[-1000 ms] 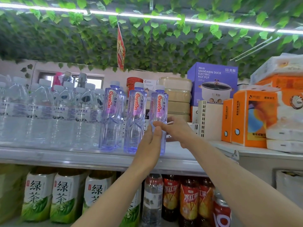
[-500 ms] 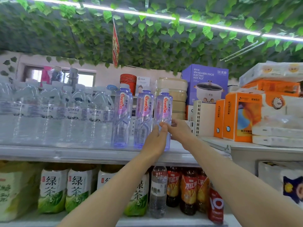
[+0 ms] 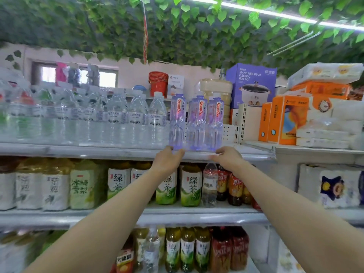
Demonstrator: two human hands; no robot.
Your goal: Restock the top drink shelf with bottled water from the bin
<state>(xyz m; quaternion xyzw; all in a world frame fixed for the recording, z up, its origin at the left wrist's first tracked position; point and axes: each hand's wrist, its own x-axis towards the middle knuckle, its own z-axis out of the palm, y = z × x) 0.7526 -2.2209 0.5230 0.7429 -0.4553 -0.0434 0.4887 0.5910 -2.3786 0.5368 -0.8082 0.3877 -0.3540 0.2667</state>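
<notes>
Three bluish Ganten water bottles point(image 3: 197, 123) stand upright and close together on the top shelf point(image 3: 118, 151), right of a long row of clear water bottles point(image 3: 110, 117). My left hand point(image 3: 167, 159) reaches up at the shelf's front lip, its fingertips just below the leftmost Ganten bottle's base. At the same lip sits my right hand point(image 3: 226, 156), fingers stretched leftward under the rightmost bottle. Neither hand holds anything. The bin is out of view.
Orange boxes point(image 3: 283, 121), tissue packs and a purple hot pot box point(image 3: 251, 83) fill the top shelf's right side. A white perforated divider point(image 3: 242, 123) stands beside the Ganten bottles. Green tea and red drink bottles line the lower shelves. Leafy vines hang overhead.
Both hands have let go of the rightmost Ganten bottle and dropped to the shelf's front edge. The camera has pulled back and tilted down, so lower shelves show.
</notes>
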